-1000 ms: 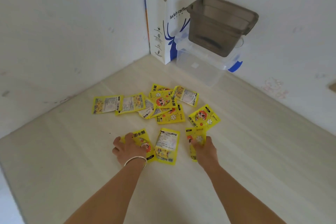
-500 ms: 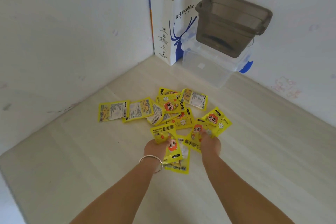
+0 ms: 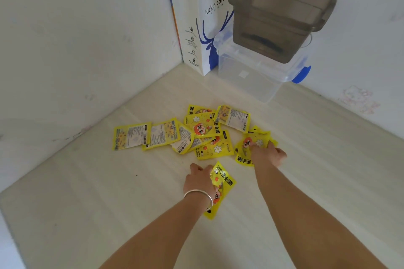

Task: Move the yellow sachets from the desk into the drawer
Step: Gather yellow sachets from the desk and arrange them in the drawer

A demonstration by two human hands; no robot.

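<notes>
Several yellow sachets (image 3: 205,132) lie scattered and overlapping on the pale wooden desk (image 3: 87,192). My left hand (image 3: 200,180), with a silver bangle at the wrist, grips a small stack of sachets (image 3: 222,185) that hangs tilted just above the desk. My right hand (image 3: 267,155) rests farther right on more sachets (image 3: 249,146), fingers closed on them at the heap's right side. No drawer is in view.
A white and blue paper bag (image 3: 201,19) stands in the corner against the walls. Beside it a clear plastic box with a blue latch (image 3: 251,81) carries a grey translucent bin (image 3: 277,17). Walls close the desk at the back and left.
My left hand lifted sachets off the desk and now holds them lower down. My right hand moved right and forward onto the sachets at the heap's right side.
</notes>
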